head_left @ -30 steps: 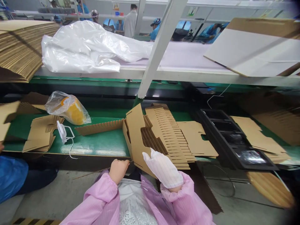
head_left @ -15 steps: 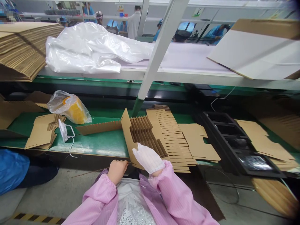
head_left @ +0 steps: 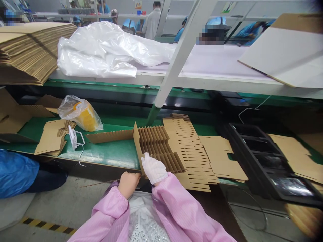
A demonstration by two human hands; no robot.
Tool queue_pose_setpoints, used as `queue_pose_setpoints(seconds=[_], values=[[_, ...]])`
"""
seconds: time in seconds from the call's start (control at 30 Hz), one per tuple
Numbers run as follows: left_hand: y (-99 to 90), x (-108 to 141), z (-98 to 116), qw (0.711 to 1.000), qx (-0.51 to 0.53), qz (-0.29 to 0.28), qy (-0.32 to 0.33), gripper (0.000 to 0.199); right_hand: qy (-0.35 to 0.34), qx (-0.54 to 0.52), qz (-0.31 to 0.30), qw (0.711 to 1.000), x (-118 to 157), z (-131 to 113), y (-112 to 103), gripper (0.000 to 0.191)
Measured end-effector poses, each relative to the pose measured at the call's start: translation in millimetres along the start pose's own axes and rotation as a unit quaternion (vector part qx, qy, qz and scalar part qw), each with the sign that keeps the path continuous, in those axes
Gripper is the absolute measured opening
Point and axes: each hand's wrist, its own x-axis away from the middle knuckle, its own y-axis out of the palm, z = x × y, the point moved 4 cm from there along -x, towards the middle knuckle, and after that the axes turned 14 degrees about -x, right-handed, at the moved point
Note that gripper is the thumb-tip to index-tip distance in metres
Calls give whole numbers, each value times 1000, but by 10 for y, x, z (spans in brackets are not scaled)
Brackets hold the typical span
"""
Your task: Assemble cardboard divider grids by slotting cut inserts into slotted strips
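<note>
A cardboard divider grid [head_left: 153, 137] stands on the green bench, with slotted strips crossing one another. Along its right side fans a row of slotted cardboard pieces [head_left: 186, 144]. My left hand [head_left: 129, 184], bare, has its fingers curled at the bench's front edge, by the near end of the grid's left strip. Gloved in white, my right hand [head_left: 153, 169] is closed on the near left part of the grid. A long notched strip [head_left: 111, 136] reaches left from the grid.
Left are a small white fan [head_left: 75, 138], a bagged yellow item [head_left: 88, 116] and flat cardboard pieces [head_left: 51, 136]. Right are more cardboard sheets [head_left: 218, 156] and a black tray [head_left: 267, 161]. A slanted white post [head_left: 174, 67] rises behind. A blue sleeve [head_left: 17, 173] shows at left.
The view has shifted, so most things appear further right. My right hand has moved slightly left against the grid, whose left strip stands more upright.
</note>
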Motion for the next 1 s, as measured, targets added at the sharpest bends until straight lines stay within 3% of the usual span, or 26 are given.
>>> queue_pose_setpoints(seconds=[0.23, 0.43, 0.53, 1.0], values=[[16, 26, -10, 1000, 15, 2, -3, 30, 29, -12, -7, 999, -28, -72, -50, 33], [26, 36, -21, 1000, 24, 7, -7, 29, -16, 2, -48, 999, -33, -157, -59, 29], [13, 39, -26, 1000, 21, -2, -7, 30, -5, 8, -57, 998, -35, -179, 5, 24], [43, 64, -59, 1000, 20, 3, -16, 29, 17, 5, 29, 999, 84, -73, 221, 34]])
